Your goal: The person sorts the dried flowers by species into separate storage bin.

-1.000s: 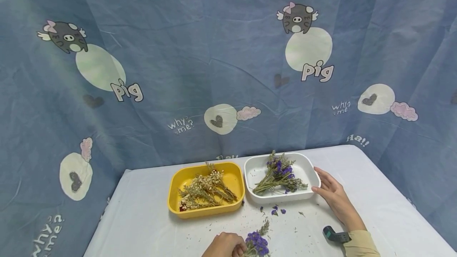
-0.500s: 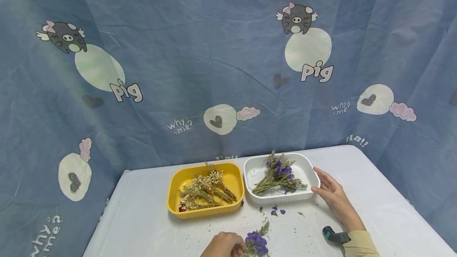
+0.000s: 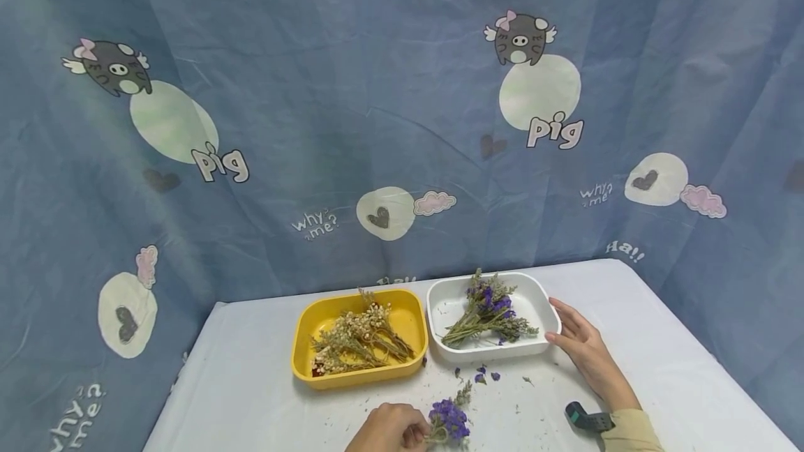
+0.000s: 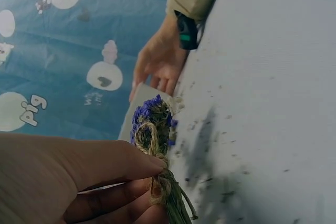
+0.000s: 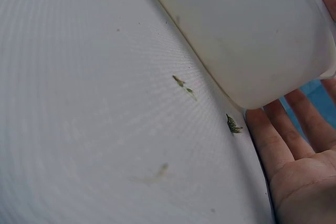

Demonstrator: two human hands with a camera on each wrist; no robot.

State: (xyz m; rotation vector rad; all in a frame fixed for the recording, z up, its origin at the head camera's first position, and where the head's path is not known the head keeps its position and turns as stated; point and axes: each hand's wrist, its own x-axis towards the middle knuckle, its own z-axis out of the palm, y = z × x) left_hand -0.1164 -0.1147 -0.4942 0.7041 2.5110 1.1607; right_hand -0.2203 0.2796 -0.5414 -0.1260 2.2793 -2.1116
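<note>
My left hand pinches a small bunch of dried purple flowers at the front of the table. In the left wrist view, a twine bow ties the stems beneath the purple heads, and the thumb presses on it. My right hand holds the right end of a white tray, thumb at the near corner and fingers along the end wall. More purple flower bunches lie inside that tray. In the right wrist view, the fingers touch the tray's outer wall.
A yellow tray with cream dried flowers stands left of the white tray. Fallen purple petals and stem bits lie on the white tablecloth. A blue printed curtain hangs behind the table.
My left hand and the purple bunch have shifted slightly, showing more of the bunch and its twine. The right hand keeps its hold on the white tray. The head view has tilted slightly.
</note>
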